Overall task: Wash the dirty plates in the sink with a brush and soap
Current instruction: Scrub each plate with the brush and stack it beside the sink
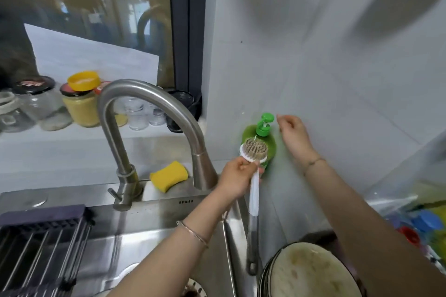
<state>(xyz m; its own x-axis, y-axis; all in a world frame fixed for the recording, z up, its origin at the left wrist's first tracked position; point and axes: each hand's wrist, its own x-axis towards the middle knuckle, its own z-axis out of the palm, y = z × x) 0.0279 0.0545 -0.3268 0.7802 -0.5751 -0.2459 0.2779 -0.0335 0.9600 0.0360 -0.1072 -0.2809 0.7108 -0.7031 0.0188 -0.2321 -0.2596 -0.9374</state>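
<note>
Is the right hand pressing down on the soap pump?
No, the right hand is beside the soap pump with a gap between them, while the left hand holds the brush.

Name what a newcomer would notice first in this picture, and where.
The bright green soap bottle against the wall draws the eye first; the left hand holds a brush bristles-up before it, and the right hand hovers beside its pump. The steel faucet arches over the sink at centre-left; stained plates sit bottom right.
</note>
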